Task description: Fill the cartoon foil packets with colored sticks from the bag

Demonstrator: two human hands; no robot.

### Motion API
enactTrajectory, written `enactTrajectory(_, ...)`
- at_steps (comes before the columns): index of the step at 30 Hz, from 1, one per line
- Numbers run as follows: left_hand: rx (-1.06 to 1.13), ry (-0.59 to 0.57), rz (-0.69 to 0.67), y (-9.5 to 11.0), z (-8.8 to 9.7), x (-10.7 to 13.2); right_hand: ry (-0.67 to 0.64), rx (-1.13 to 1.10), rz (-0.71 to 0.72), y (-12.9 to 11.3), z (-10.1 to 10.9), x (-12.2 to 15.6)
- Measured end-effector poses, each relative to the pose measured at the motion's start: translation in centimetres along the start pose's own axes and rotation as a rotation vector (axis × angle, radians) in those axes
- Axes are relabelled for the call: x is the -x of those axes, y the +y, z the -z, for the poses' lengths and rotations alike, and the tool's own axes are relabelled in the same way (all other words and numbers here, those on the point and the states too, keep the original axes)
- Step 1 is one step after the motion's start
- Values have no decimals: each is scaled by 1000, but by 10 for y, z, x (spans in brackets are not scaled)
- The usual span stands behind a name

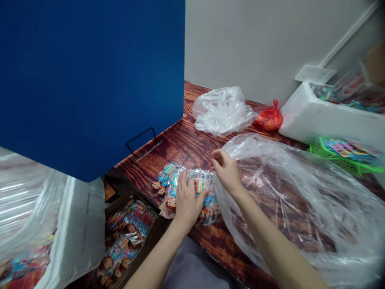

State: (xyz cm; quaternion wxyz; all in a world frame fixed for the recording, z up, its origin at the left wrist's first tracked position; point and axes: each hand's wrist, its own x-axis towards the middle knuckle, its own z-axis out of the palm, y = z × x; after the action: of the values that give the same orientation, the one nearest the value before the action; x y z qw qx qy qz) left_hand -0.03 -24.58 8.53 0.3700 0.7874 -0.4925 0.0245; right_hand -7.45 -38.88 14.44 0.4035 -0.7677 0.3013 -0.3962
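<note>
Several clear packets (200, 185) of colourful cartoon-figure pieces lie bunched together near the table's front edge. My left hand (188, 202) rests on top of them, fingers and thumb spread apart. Just beyond their right end, my right hand (227, 168) is closed, thumb and index finger pinched around a thin pink-red strip (211, 162). The strip hangs down towards the packets; its lower end is hard to make out. A large clear plastic bag (270, 160) spreads over the table beside and under my right forearm.
A blue panel (90, 80) with a black wire handle overhangs the left. An open box of similar packets (126, 237) and a white foam box (75, 224) stand below. Behind are a crumpled bag (222, 112), a red bag (270, 118), a green basket (339, 158) and another foam box (331, 116).
</note>
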Motion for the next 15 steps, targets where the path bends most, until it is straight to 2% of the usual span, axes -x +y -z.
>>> enactTrajectory(4, 41, -14, -48, 5, 0, -1, -63, 153, 22, 19, -5, -11)
enactTrajectory(9, 91, -5, -94, 0, -3, 3, 1, -31, -137, 32, -3, -10)
enactTrajectory(12, 95, -9, -106, -4, -5, 4, 51, -70, -147, 33, -4, -9)
enactTrajectory(15, 84, 5, -88, -5, -7, 5, -20, -58, -153, 33, -8, -9)
